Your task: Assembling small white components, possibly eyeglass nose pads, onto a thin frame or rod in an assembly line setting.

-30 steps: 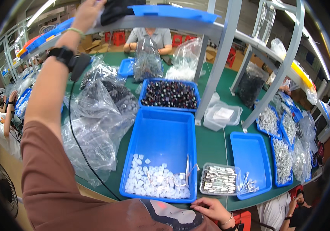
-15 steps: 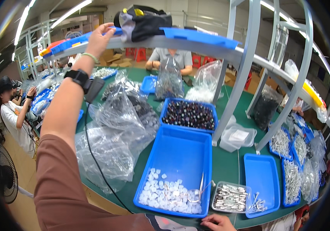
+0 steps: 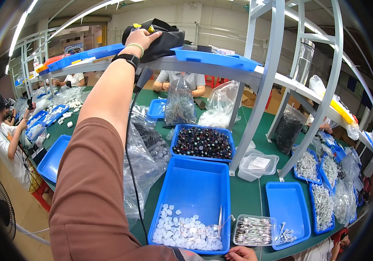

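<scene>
My left arm reaches up to the raised shelf. There my left hand [image 3: 144,39] is closed on a black bag [image 3: 165,42] with a yellow detail; the bag hides part of the fingers. My right hand [image 3: 241,253] rests at the table's near edge, beside the lower right corner of a large blue tray [image 3: 195,178]. Its fingers are loosely bent and apart, with nothing seen in them. Small translucent white plastic pieces [image 3: 182,232] lie in the near part of that tray, along with tweezers [image 3: 220,222] and a thin wire.
Behind the tray stands a blue bin [image 3: 203,142] of dark wired parts. To the right are a clear box [image 3: 255,230] of metal pins and a blue tray [image 3: 287,209]. Grey shelf posts [image 3: 260,95] rise from the table. A black cable [image 3: 130,161] hangs from my left wrist. Co-workers sit nearby.
My left hand has moved right along the shelf from beside the black bag onto it. The view has shifted, and my right hand stays near the tray's corner.
</scene>
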Demonstrator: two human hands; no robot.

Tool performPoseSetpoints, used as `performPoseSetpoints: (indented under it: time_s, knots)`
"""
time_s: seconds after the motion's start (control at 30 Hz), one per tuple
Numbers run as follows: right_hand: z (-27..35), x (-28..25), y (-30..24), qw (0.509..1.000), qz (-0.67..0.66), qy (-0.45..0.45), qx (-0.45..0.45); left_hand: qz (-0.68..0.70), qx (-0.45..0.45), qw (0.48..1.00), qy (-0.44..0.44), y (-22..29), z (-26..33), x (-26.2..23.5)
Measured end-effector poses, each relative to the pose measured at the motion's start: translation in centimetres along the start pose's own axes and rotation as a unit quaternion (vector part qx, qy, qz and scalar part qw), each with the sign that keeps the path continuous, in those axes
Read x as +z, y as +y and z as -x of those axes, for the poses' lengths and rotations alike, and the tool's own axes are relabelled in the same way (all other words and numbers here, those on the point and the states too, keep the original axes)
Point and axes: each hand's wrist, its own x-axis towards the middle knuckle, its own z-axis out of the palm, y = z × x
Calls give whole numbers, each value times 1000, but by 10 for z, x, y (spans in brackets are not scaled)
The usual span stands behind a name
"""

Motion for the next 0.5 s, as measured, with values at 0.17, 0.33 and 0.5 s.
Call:
performPoseSetpoints:
  time_s: [0.17,0.33,0.5]
  knots:
    - [-5,0,-2,999,42,22,2,-19,49,986,157,-24,-5,22]
    - [-9,-1,1,999,-5,20,35,-59,31,990,124,4,6,16]
    - [-11,-2,18,1000,-15,24,-5,-86,117,984,105,-11,-8,24]
